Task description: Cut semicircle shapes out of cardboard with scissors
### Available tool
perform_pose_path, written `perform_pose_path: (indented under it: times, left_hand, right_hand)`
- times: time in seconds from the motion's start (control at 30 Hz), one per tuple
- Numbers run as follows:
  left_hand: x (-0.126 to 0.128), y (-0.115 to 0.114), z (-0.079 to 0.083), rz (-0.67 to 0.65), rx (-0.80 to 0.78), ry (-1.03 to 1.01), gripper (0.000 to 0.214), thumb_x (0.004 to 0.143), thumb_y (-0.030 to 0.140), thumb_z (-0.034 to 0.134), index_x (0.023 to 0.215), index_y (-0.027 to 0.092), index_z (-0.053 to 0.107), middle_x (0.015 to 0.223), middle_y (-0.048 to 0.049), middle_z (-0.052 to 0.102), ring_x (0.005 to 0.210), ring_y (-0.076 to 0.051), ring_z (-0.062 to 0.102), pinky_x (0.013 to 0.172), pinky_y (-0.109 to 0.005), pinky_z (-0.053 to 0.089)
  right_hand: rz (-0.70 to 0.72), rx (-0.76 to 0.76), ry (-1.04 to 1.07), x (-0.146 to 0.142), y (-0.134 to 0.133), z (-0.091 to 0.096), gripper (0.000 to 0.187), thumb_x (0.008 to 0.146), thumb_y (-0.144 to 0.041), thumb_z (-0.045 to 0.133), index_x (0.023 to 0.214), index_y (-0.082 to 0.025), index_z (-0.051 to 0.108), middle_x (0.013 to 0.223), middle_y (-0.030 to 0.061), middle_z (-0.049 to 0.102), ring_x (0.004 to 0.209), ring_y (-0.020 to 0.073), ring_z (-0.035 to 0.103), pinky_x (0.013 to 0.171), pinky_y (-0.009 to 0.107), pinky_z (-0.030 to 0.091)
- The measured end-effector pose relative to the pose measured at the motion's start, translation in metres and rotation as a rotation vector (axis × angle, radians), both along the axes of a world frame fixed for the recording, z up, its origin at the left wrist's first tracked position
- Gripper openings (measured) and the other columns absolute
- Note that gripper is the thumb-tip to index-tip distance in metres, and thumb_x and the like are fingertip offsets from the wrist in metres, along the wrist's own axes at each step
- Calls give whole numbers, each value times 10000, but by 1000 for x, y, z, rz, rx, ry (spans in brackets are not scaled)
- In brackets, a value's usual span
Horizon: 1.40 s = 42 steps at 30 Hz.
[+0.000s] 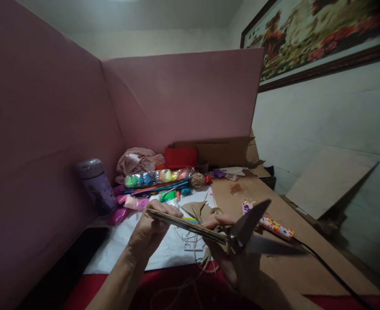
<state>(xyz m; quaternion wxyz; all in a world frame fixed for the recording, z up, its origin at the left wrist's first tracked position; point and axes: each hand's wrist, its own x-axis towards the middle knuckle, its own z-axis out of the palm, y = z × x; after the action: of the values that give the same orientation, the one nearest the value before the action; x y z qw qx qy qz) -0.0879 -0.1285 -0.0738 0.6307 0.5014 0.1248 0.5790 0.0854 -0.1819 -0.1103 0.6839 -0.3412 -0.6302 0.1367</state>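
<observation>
My left hand (149, 230) is closed around one end of a thin, layered piece of brown cardboard (186, 224), which I see nearly edge-on. The cardboard slants down to the right, and its other end reaches my right hand (235, 265). That hand grips a pair of scissors (250, 226) with gold-coloured handles. The scissor blades are spread apart and point right, away from the cardboard. My right fingers also touch the cardboard's far end. Behind and below the hands lie cut brown leaf-like pieces (196, 210) and loose thin strings (206, 265).
A purple bottle (98, 187) stands at the left, beside a black flat object (86, 245). Coloured clay packs (157, 176) and a twine ball (197, 181) lie behind. A flower-patterned tool (277, 227) with a black cord rests on the cardboard sheet (300, 267). Pink panels (183, 94) enclose the table.
</observation>
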Motion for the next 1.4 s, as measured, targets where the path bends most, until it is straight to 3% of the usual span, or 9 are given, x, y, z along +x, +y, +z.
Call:
perform_pose_path:
  times: [0.13, 0.27, 0.47, 0.57, 0.83, 1.03, 1.1, 1.23, 1.4]
  left_hand:
    - [-5, 3, 3, 86, -30, 132, 165, 550, 120, 758, 660, 174, 647, 690, -35, 674, 671, -170, 604, 635, -267, 453]
    - [-18, 4, 10, 149, 21, 446, 271, 501, 10, 740, 733, 149, 722, 704, -65, 686, 635, -167, 596, 567, -229, 446]
    - [-5, -3, 6, 234, 411, 796, 273, 690, 44, 593, 823, 235, 737, 750, -52, 684, 683, -177, 561, 621, -239, 414]
    - [7, -7, 1, 305, 465, 827, 221, 724, 98, 582, 802, 249, 723, 721, -43, 666, 648, -172, 531, 611, -238, 387]
    - [13, -21, 3, 20, 338, 883, 98, 780, 238, 560, 789, 197, 649, 723, -25, 618, 623, -140, 472, 540, -218, 344]
    - [14, -21, -2, 93, 367, 935, 127, 804, 195, 514, 757, 171, 629, 644, -1, 552, 575, -116, 406, 515, -226, 304]
    - [13, -20, -2, 117, 301, 863, 132, 797, 239, 541, 758, 169, 645, 648, -10, 568, 579, -124, 438, 516, -228, 319]
    - [14, -14, -2, 99, -50, 504, 228, 734, 340, 639, 868, 159, 673, 773, -59, 662, 657, -174, 567, 570, -247, 420]
    - [24, -5, -5, 185, -499, 69, 173, 730, 262, 658, 840, 128, 657, 718, -63, 688, 610, -171, 618, 587, -268, 483]
  right_hand:
    - [45, -23, 35, 11, 4, 14, 344, 760, -196, 562, 1085, -228, 454, 823, 23, 609, 706, 178, 632, 644, 296, 532]
    - [138, -146, -48, 19, 4, 26, 376, 694, -175, 539, 1064, -227, 490, 819, 9, 598, 646, 151, 597, 564, 242, 501]
    - [84, -308, -78, 7, 4, 36, 299, 656, -158, 575, 949, -194, 530, 698, -11, 599, 610, 144, 572, 570, 237, 476]
    - [93, -325, -77, 8, 7, 33, 320, 650, -152, 583, 964, -190, 529, 648, -32, 568, 582, 134, 552, 525, 216, 458]
    - [346, -333, -173, 18, 12, 23, 465, 590, -72, 530, 1034, -211, 535, 817, -10, 610, 615, 112, 553, 526, 187, 449]
    - [301, -342, -106, 13, 17, 16, 434, 673, -184, 646, 1083, -231, 509, 826, -3, 610, 705, 144, 596, 600, 219, 489]
    - [278, -316, -66, 13, 16, 18, 428, 689, -280, 682, 1081, -234, 516, 874, 18, 623, 768, 174, 609, 662, 254, 507]
    - [323, -318, 65, 12, 15, 19, 337, 782, -376, 600, 1074, -229, 517, 949, 54, 634, 851, 211, 617, 747, 312, 514]
    - [375, -427, 148, 1, 19, 11, 285, 820, -422, 555, 1013, -212, 542, 866, 43, 649, 716, 181, 629, 618, 285, 530]
